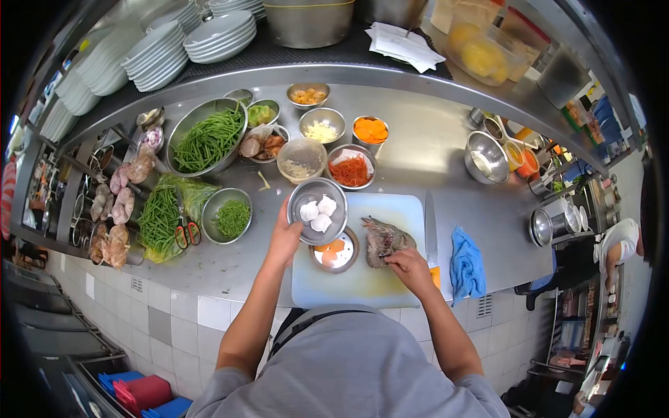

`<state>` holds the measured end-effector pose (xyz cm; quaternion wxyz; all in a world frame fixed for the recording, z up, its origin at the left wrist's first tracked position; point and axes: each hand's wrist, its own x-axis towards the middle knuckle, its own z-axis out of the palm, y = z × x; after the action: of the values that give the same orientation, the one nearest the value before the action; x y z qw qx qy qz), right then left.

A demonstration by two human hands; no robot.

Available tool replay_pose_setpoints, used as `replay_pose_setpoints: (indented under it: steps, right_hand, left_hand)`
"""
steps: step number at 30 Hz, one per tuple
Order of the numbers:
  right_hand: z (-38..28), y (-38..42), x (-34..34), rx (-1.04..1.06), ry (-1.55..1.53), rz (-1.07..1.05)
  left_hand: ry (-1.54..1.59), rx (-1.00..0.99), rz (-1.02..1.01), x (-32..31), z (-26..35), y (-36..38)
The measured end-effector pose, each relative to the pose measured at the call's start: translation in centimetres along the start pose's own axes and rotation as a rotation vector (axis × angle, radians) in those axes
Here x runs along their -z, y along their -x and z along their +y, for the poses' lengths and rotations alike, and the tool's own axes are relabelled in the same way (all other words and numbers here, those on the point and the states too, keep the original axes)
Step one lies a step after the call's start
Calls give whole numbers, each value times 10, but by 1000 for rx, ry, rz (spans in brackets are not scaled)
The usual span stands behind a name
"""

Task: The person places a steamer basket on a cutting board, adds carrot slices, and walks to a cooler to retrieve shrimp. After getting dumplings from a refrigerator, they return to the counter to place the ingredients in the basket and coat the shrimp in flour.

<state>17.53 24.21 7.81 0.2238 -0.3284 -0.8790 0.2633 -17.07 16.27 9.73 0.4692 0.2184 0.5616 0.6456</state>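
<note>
My left hand (284, 239) grips the rim of a steel bowl (339, 233) that holds three white, bulb-like pieces (321, 222). It hangs tilted over the cutting board (313, 287) and partly covers a small steel dish (350, 258) with orange pieces (333, 249) in it. My right hand (410, 269) has its fingers pinched at the lower right edge of a heap of grey-brown prawns (380, 244) on the board. Beside it, along the board's right edge, lies a knife (431, 230), its yellow handle partly hidden by my right hand.
A blue cloth (467, 265) lies right of the board. Behind it stand bowls of shredded carrot (350, 171) and orange slices (370, 130). To the left are green beans (205, 143), chopped greens (231, 218) and scissors (187, 233). A steel shelf (348, 72) runs overhead. Someone stands far right.
</note>
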Motion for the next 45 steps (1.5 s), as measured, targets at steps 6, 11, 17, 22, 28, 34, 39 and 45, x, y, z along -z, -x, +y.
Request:
replay_pose_setpoints:
  steps: [6,11,17,22,28,34,39,45]
  right_hand:
    - [-31,-10,8,-101,91,-24]
    - [-88,-71,-8,37,-10,29]
    - [-80,-88,-59,36,-19,-187]
    - [-75,-88,-61,-24,-67,-240]
    - [-83,-102,-65,-44,41,-228]
    - [-83,-127,-72,-14,239,-348]
    - [-93,-131,-77,73,343,-295]
    - [-91,-147,-71,-13,273,-373]
  left_hand:
    - [-243,-260,-195,7,10,9]
    - [-594,-558,-304,-2,14,21]
    - [-802,-746,-275,11,-3,24]
    - [-579,-746,50,17,-14,21]
    - [119,-370,415,64,-38,5]
    - [321,-115,475,115,-67,45]
    - [366,-24,498,121,-88,74]
    - [419,-10,425,110,-90,83]
